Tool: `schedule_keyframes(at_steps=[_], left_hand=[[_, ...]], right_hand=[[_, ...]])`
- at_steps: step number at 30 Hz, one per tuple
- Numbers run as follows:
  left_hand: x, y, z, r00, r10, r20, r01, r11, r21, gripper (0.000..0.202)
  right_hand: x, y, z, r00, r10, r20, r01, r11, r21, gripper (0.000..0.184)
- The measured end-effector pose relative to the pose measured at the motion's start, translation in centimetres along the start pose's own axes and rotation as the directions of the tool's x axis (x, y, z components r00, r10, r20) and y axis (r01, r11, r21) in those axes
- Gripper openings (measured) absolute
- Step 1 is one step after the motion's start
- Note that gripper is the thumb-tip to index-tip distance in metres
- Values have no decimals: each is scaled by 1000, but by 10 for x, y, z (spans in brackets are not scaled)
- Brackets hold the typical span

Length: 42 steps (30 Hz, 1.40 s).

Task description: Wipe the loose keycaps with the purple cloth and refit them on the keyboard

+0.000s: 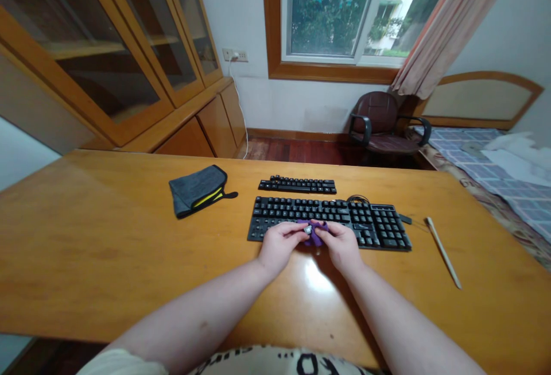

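My left hand [279, 248] is closed, pinching a small pale-sided keycap [307, 229] between thumb and fingertips. A purple cloth [316, 237] is bunched around the keycap, and my right hand [342, 246] is shut on it. Both hands meet just above the front edge of a black keyboard [383, 225]. At its lower left the keyboard shows bare switches without caps. Behind it, loose black keycaps [297, 185] stand grouped in rows. The fingers hide part of the keyboard's front middle.
A folded grey cloth [198, 191] with yellow lining lies at the left on the wooden table [107, 248]. To the right rests a thin pale stick [443, 253]. The keyboard's coiled cable [358, 198] sits behind it. Past the table stands a brown armchair [381, 122].
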<state>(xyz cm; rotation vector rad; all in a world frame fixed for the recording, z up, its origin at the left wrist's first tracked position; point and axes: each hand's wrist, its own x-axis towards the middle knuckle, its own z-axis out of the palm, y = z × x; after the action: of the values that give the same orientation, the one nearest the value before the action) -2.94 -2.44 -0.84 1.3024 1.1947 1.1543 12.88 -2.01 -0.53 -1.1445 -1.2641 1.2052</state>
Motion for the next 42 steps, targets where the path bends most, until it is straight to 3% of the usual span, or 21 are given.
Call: schedule_keyframes(at_steps=[3, 5, 8, 12, 15, 20, 26, 29, 34, 37, 42], left_hand=[[1, 0, -1, 1000, 20, 8, -20, 1000, -8, 23], [-1, 1, -2, 995, 94, -17, -92, 992, 85, 22], [-4, 3, -4, 966, 260, 15, -251, 917, 309, 21], [-8, 5, -2, 929, 355, 104, -365, 830, 422, 24], [-8, 7, 1, 942, 328, 77, -331, 860, 388, 22], [-3, 10, 3, 992, 118, 34, -122, 976, 180, 24], [2, 7, 2, 999, -42, -3, 41, 996, -77, 29], [3, 7, 1, 997, -71, 2, 71, 986, -149, 31], [4, 7, -1, 999, -27, -35, 19, 973, -229, 23], [4, 4, -2, 998, 7, -59, -18, 984, -180, 22], [5, -2, -3, 994, 104, -31, -100, 990, 98, 26]], right_hand=[[1, 0, -2, 999, 32, -6, -31, 999, 42, 21], [1, -2, -1, 1000, -6, -1, 6, 1000, 27, 21], [-1, -4, 3, 992, -111, 58, 116, 989, -89, 20], [-3, -2, 5, 998, -67, 15, 68, 983, -170, 19], [-2, 0, 5, 1000, 11, -28, -14, 990, -141, 20], [3, 4, 3, 995, 88, -56, -88, 996, 7, 25], [7, 8, 1, 990, 132, -44, -127, 985, 113, 28], [5, 5, 2, 991, 133, -8, -133, 990, 45, 28], [4, 0, 4, 990, 115, 76, -115, 993, -9, 27], [5, 0, 2, 997, 77, 6, -77, 997, 24, 30], [3, 2, -2, 999, -10, -36, 11, 1000, 28, 35]])
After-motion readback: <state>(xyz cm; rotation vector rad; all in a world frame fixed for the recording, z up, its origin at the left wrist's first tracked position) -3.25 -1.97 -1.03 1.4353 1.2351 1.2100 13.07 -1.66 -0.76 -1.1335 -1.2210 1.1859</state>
